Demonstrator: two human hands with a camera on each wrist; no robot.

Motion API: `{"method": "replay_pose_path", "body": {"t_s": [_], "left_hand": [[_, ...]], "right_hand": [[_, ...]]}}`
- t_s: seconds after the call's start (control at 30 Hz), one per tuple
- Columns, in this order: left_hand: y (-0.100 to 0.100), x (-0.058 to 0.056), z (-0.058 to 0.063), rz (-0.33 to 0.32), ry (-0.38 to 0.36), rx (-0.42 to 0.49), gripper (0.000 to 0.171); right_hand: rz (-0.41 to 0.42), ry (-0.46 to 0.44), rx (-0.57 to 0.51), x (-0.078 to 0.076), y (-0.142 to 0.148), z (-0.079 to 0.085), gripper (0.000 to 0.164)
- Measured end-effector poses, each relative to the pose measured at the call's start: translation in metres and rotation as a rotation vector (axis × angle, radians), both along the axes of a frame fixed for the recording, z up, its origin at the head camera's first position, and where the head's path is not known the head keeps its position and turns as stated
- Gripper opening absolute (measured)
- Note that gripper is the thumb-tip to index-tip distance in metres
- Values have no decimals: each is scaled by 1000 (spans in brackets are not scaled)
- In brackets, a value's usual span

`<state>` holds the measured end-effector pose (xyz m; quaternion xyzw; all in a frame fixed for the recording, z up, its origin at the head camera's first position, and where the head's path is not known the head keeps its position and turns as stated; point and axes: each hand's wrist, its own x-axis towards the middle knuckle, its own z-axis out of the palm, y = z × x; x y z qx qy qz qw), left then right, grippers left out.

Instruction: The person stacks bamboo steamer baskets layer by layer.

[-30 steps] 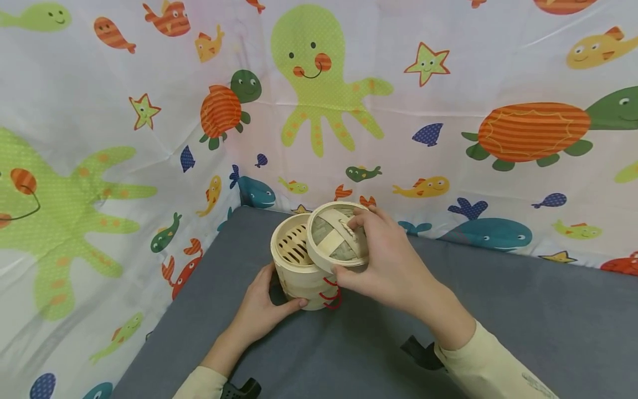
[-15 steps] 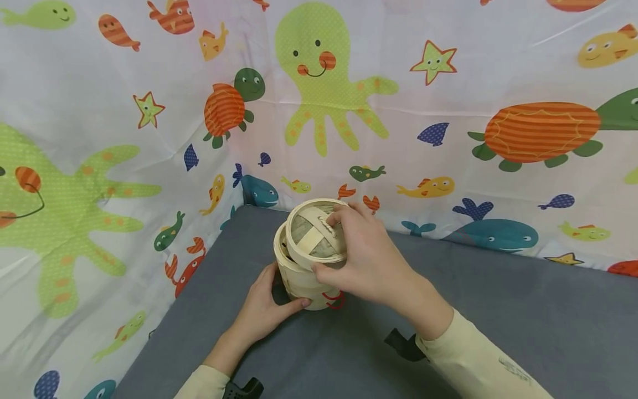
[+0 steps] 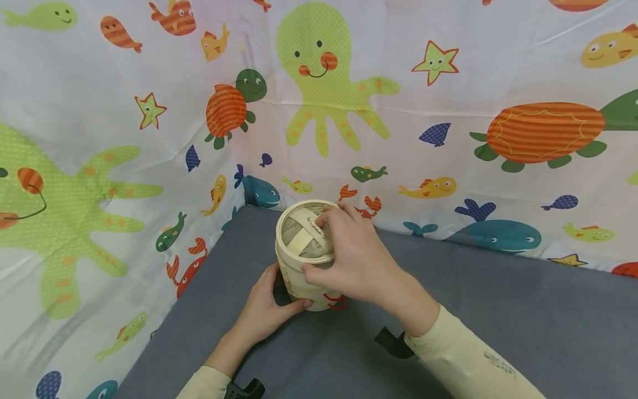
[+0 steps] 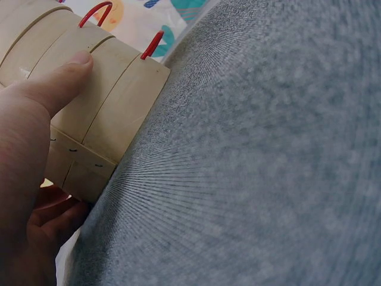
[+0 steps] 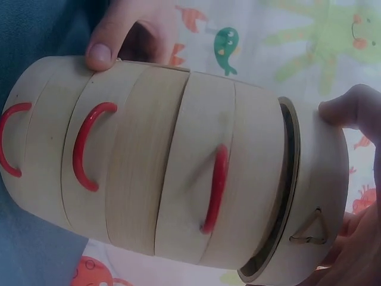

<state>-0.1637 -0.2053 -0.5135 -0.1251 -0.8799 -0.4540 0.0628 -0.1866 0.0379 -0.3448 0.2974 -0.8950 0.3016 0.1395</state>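
A stack of small bamboo steamer baskets stands upright on the grey surface, with red loop handles up one side. My left hand grips the lower part of the stack, its thumb along the front wall and its fingers behind. The round woven lid is in my right hand, with fingers over the top and thumb at the near edge. It sits over the top basket; in the right wrist view a dark slit separates the lid from the upper rim, wider at one side.
Grey cloth covers the surface all around. Behind and to the left hangs a white curtain printed with sea animals, close behind the steamer. A black wrist strap shows under the right sleeve.
My right hand has brought the lid leftward and down over the top basket, hiding the slatted inside seen a second ago. The left hand keeps its grip on the stack.
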Motion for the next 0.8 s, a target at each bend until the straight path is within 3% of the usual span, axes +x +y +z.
{"method": "replay_pose_path", "body": {"t_s": [0.2,0.53,0.8], "left_hand": [[1,1,2,3,-15,6,106],[1,0,4,2,-11,-6,109],[0,0,3,-4,-16,-13,111]], "right_hand": [[-2,-28,8,0,-3,-4,66],[32,15,-16,-1,-2,-9,70],[68,-27,-64,-2,0,-11,69]]}}
